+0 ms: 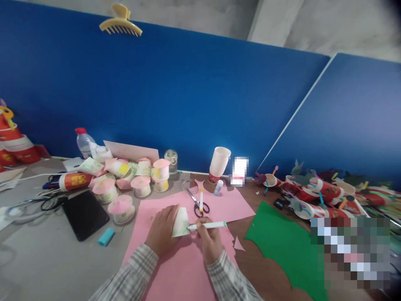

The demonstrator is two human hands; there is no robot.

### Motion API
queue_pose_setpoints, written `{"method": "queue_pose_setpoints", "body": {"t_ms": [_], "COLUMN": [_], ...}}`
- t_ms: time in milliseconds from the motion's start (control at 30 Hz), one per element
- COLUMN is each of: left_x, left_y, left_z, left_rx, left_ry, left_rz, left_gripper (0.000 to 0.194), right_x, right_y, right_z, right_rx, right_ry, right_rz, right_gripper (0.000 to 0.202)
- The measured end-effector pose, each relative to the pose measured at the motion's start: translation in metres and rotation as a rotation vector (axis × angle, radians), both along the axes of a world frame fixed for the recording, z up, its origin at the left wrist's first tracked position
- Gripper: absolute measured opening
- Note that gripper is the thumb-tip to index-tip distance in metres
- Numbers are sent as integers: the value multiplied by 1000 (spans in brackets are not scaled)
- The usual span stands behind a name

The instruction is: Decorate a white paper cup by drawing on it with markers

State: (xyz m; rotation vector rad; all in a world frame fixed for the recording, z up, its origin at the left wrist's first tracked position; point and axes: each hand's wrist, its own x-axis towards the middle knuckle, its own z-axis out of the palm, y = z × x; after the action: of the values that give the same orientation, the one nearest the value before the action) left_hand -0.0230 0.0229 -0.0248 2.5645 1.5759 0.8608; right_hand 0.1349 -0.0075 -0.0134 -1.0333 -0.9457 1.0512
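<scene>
My left hand (163,230) is closed around a white paper cup (181,222), which lies tilted over pink paper (178,271) and carries green strokes on its side. In my right hand (209,240) is a white marker pen (211,225) with a green end, its tip touching or very near the cup's side. Just beyond the hands lie black-handled scissors (200,209), with a yellow-and-white marker (201,200) across them. A small glue stick (218,187) stands on the pink paper's far part.
Decorated paper cups with pink tops (121,208) cluster at the left, near a black tablet (85,215) and a blue eraser-like block (106,237). A stack of white cups (220,161) stands behind. Green paper (282,246) and red cup crafts (326,190) lie right.
</scene>
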Motion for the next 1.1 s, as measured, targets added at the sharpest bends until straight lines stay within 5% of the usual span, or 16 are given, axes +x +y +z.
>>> {"method": "queue_pose_setpoints", "body": {"t_ms": [633,867,1100], "left_x": [0,-1,2], "left_y": [0,1,-1], "left_z": [2,-1,3], "left_rx": [14,10,9], "left_ry": [1,-9,-91], "left_rz": [-4,-3,14], "left_gripper": [73,75,73], "right_x": [0,11,3], "right_y": [-2,13,6], "right_z": [-8,-10,-2], "right_rx": [-32,-73,-167], "right_ry": [105,211,182], "right_rz": [60,-202,-72], "right_gripper": [16,41,36]}}
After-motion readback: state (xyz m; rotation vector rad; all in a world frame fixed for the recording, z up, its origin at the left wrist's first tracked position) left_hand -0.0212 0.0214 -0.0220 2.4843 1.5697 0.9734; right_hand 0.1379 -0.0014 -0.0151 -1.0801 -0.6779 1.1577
